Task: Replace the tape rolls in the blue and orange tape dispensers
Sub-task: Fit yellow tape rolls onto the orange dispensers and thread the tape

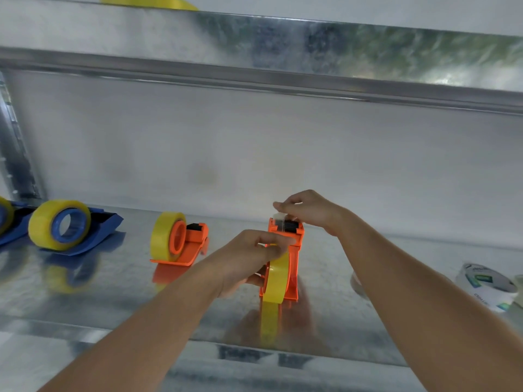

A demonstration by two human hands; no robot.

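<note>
Pinching the tape end (278, 215) at the cutter, the right hand (307, 209) threads the orange dispenser (293, 250) while the left hand (252, 258) grips its yellow roll (276, 281); three dispensers farther left already carry rolls.

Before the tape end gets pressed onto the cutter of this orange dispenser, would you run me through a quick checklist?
1. Yellow roll seated in the near orange dispenser: ok.
2. Left hand steadies the roll: ok.
3. Right hand pinches the tape end above the cutter: ok.
4. Tape threaded under the roller: cannot tell.
5. Dispenser standing on the metal shelf: ok.
</note>
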